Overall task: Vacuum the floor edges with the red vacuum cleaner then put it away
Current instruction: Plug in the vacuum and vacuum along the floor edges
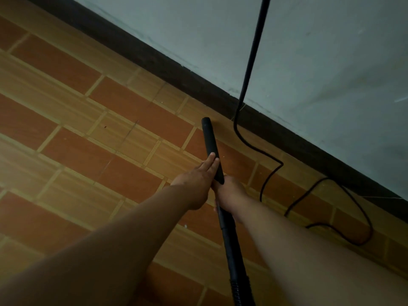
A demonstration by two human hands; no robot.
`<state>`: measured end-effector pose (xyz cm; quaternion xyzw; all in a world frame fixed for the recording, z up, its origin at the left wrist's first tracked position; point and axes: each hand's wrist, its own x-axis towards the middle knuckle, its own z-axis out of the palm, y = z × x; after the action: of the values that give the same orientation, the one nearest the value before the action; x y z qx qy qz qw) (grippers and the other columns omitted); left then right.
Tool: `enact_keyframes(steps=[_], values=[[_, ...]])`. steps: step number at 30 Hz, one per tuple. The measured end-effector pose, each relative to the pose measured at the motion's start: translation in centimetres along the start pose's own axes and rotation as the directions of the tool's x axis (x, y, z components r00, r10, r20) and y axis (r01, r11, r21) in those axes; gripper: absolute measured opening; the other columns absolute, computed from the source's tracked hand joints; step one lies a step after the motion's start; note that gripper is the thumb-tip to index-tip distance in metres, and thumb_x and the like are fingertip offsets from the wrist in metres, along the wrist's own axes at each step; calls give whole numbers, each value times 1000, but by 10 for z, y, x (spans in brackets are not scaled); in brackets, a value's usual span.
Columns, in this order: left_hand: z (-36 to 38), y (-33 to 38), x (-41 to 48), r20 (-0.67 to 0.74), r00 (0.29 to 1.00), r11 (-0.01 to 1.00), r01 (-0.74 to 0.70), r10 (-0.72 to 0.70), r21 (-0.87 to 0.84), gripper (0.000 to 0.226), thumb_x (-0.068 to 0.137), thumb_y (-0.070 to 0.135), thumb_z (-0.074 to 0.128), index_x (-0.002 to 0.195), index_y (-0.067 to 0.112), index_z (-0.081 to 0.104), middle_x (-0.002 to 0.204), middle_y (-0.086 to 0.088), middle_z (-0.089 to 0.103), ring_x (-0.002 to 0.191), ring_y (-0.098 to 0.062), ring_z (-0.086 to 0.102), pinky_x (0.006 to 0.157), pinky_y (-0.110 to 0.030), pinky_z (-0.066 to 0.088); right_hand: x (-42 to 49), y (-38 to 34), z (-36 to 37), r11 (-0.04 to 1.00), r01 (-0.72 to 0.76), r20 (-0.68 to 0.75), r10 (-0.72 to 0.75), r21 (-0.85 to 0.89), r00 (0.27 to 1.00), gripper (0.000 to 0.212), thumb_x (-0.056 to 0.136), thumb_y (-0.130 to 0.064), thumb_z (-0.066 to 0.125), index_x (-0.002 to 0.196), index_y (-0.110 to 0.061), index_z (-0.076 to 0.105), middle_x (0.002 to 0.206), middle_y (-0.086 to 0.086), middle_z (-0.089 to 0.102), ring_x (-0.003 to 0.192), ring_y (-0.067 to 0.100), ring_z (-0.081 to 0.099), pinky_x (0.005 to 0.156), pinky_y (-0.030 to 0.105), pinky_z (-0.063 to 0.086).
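Observation:
A black vacuum wand (210,142) points up the frame, its tip just short of the dark skirting board (192,82) where floor meets wall. My right hand (229,195) grips the wand near its lower end. My left hand (198,177) lies with straight fingers flat against the wand's left side. Below the hands a black ribbed hose (236,266) runs off the bottom edge. The red body of the vacuum cleaner is out of view.
A black power cord (251,62) hangs down the pale wall (320,62) and coils in loops on the floor (344,230) at the right, close to the skirting. Brown and tan tiles (88,140) spread to the left.

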<state>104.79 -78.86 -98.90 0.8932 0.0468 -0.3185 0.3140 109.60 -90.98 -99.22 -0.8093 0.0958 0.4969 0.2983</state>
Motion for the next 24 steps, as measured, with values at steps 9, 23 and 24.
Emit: enact_keyframes(steps=[9,23,24], values=[[7,-18,21,-55,998,998,-20,17,-54,105,91,-11,53,159,27,-17,161,12,-33,155,-13,1,113,-33,40,18,-8,4,1000,-11,-31,12,29,999,29,104,-42,50,105,-14,60,74,9,64,57,27,63,64,39,55],[13,-2,45,-43,996,996,-79,81,49,104,90,-10,52,158,25,-19,163,8,-31,155,-12,-10,123,-40,26,19,2,-15,995,-55,-95,63,82,994,35,104,-46,47,123,-18,53,75,6,61,56,25,63,57,35,55],[17,3,45,-35,995,994,-89,91,63,103,91,-9,52,158,24,-19,163,8,-32,155,-12,-10,124,-38,25,16,7,-17,995,-62,-106,71,83,992,35,104,-46,46,123,-18,53,75,6,62,55,25,64,57,36,56]])
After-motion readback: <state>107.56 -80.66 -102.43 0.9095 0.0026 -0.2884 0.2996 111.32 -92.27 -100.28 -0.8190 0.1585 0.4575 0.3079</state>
